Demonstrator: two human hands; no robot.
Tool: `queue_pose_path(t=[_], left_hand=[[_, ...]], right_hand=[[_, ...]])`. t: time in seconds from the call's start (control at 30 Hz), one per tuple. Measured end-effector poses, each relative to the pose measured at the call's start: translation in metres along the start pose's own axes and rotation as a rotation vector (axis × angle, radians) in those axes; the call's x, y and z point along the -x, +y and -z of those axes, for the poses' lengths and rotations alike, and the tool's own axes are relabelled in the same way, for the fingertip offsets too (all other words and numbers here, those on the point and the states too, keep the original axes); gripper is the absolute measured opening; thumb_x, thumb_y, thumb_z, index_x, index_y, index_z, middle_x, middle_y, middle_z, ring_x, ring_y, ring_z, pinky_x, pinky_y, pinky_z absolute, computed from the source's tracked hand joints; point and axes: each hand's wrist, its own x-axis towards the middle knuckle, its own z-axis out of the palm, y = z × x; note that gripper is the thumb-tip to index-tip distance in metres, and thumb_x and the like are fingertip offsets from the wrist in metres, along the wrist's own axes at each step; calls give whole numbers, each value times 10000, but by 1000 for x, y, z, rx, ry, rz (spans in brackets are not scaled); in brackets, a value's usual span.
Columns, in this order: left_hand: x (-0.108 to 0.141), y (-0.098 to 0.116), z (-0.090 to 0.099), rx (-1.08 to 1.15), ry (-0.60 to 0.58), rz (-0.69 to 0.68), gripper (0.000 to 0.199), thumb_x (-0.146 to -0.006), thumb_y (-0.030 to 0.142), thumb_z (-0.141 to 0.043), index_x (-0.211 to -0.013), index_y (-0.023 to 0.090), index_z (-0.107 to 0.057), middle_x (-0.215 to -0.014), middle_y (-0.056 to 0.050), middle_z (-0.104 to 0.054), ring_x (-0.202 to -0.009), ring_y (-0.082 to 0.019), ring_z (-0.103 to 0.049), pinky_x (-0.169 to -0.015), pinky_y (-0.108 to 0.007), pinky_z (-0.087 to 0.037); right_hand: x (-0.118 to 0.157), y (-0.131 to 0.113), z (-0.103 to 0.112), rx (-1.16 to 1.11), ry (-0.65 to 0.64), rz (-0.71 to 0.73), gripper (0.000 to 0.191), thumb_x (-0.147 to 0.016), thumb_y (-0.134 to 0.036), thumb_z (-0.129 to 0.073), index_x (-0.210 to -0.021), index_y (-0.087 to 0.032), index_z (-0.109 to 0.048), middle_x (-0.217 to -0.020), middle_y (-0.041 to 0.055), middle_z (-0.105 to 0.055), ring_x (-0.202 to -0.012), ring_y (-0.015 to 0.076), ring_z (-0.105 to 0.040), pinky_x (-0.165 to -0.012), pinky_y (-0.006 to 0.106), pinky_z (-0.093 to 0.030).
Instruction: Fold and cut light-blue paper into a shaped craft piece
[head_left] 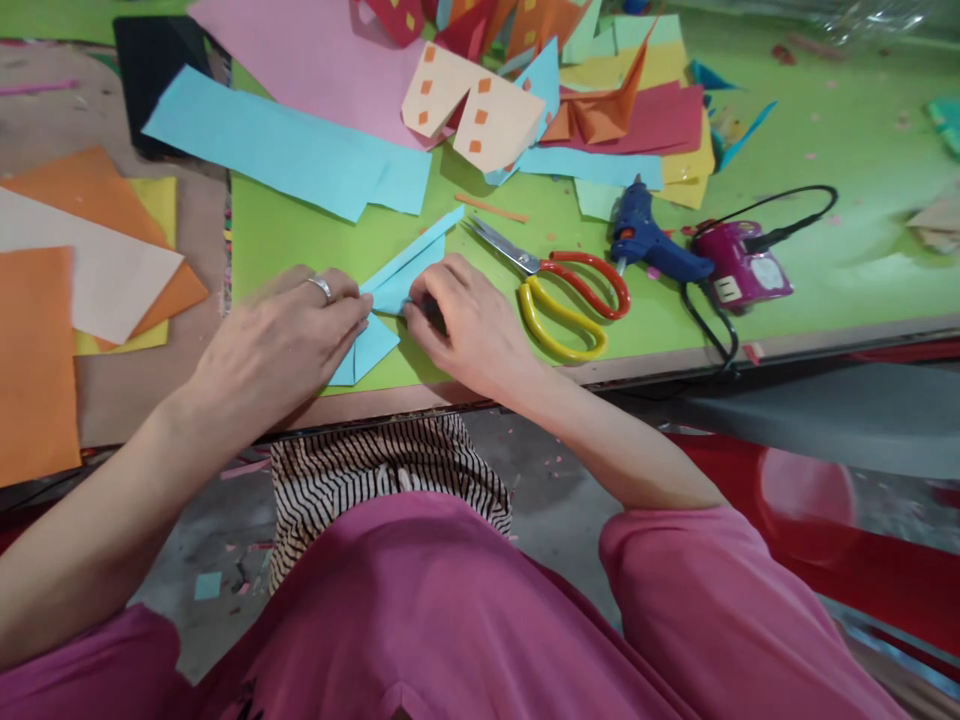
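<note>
A folded piece of light blue paper (379, 352) lies near the table's front edge between my hands. My left hand (289, 330), with a ring on one finger, pinches its left side, fingertips pressed together at a fold. On the other side my right hand (469, 320) grips the paper between thumb and forefinger. The paper's upper flap slants up to the right, past both hands. Scissors (551, 275) with one red and one yellow handle rest just right of my right hand, blades partly apart. A thin orange paper strip (491, 208) lies above the scissors' tips.
A blue glue gun (649, 235) sits at right beside a purple box (742, 265) with a black cable. Light blue sheets (292, 145) and a pink sheet (315, 60) lie behind. Orange paper (34, 370) is stacked left. Cut, dotted paper pieces (495, 120) are heaped at the back.
</note>
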Motion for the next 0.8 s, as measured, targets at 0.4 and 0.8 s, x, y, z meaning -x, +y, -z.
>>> queue_pose_path(t=[0.4,0.8], left_hand=[[0,1,0,-73,42,-61,358,-1053,258,-393,-989,188,-738,-1032,-114,-746,-892,-282,-674,-699,-392,-522],[2,5,2,-205,36,-98,295,-1024,170,-426,-1030,160,-721,-986,-114,-735,-853,-289,-670,-639,-394,-484]], right_hand=[[-10,-1,4,-75,-32,-68,99,-942,-249,-512,-868,-208,-565,-906,44,-591,-816,180,-517,-720,318,-380],[-1,2,4,-220,29,59,137,-950,-279,-527,-869,-195,-597,-884,33,-583,-837,169,-548,-756,308,-412]])
